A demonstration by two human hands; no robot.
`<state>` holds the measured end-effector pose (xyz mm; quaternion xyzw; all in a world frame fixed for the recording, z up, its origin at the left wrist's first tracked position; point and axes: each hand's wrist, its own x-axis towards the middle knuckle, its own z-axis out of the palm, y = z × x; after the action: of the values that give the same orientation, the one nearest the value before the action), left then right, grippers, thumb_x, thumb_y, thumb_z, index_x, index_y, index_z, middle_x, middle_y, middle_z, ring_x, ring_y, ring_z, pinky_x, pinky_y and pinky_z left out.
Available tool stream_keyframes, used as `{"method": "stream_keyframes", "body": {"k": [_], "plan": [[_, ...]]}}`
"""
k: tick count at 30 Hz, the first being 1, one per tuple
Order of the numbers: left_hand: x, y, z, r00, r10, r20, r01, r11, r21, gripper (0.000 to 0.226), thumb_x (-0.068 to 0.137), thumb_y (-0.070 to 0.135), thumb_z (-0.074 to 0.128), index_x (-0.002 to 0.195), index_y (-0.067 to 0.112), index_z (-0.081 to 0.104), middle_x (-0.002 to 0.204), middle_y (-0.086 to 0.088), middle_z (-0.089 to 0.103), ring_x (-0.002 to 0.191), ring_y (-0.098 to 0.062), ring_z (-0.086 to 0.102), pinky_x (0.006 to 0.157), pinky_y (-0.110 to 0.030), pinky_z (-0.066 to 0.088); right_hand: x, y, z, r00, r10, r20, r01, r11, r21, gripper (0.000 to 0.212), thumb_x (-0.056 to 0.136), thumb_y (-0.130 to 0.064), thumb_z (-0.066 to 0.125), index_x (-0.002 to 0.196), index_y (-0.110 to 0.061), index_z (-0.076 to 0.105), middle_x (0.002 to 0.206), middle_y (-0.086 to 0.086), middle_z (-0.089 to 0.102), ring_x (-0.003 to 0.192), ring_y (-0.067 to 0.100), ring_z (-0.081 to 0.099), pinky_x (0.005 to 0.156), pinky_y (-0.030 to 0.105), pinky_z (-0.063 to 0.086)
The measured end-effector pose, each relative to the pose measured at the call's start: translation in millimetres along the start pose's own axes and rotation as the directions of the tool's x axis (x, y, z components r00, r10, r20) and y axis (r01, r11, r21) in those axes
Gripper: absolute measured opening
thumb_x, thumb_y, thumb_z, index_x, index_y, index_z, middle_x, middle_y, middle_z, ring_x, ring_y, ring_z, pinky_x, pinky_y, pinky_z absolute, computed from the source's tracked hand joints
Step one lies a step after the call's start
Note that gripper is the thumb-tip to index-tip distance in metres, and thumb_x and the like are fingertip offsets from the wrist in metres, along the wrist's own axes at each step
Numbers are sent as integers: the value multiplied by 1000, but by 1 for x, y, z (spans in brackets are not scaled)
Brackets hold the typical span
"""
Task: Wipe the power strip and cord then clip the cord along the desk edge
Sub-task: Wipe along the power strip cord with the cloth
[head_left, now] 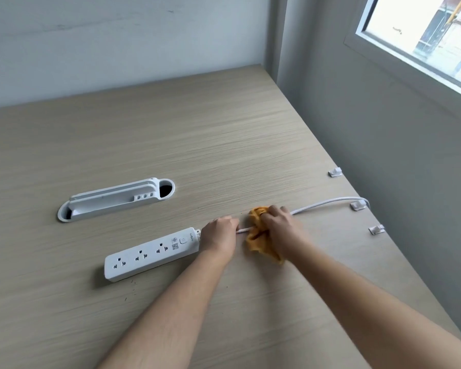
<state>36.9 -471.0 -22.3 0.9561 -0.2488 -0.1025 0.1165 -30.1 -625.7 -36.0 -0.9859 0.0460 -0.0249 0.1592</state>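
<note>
Two bare forearms reach in from the near edge: the left hand [220, 234] has its fingers closed around the thin white round cord [320, 204] right where it leaves the strip, and the right hand [281, 226] pinches a crumpled orange cloth [258, 237] around the cord just beside it. The long white smooth plastic power strip [152, 254], three sockets up, lies on the pale wood-grain bench [197, 145], its long axis running from near-left to far-right. The cord carries on rightward to the bench edge, passing the middle of three small white plastic clips [358, 205], while an oval white plastic cable grommet [116, 199] sits beyond the strip.

Pale wood-grain desk [171, 134] in a corner, grey walls [117, 43] behind and right, daylit window [423, 41] upper right
</note>
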Motion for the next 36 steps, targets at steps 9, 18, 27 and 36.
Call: {"method": "stream_keyframes", "body": {"k": [9, 18, 27, 36], "plan": [[3, 2, 2, 999, -41, 8, 42, 998, -43, 21, 81, 1, 50, 89, 15, 65, 99, -6, 66, 93, -29, 59, 66, -28, 35, -5, 32, -15, 971, 237, -26, -237, 971, -29, 12, 78, -13, 61, 90, -9, 61, 106, 12, 55, 100, 31, 49, 79, 36, 44], [11, 9, -10, 994, -26, 105, 21, 999, 49, 26, 78, 3, 47, 89, 21, 63, 102, -3, 66, 95, -29, 61, 69, -30, 41, -5, 14, -28, 954, 278, -107, -219, 898, 381, 20, 74, -34, 52, 79, -17, 61, 91, 11, 61, 88, 30, 57, 76, 38, 46], [19, 35, -2, 991, 73, 113, -84, 992, 91, 17, 86, 4, 52, 92, 15, 64, 101, -6, 68, 91, -28, 62, 68, -30, 41, -14, 143, -59, 911, 410, -40, -411, 904, -118, 20, 82, -10, 53, 99, -14, 63, 105, 9, 54, 100, 32, 50, 83, 37, 43], [18, 29, 3, 1000, -27, 16, 27, 999, 21, 17, 82, 15, 52, 85, 25, 65, 98, 1, 69, 92, -28, 62, 66, -28, 38, 0, -10, -5, 995, 71, 64, -80, 986, 146, 30, 64, -32, 69, 85, -12, 61, 97, 10, 57, 89, 29, 54, 70, 33, 42]]}}
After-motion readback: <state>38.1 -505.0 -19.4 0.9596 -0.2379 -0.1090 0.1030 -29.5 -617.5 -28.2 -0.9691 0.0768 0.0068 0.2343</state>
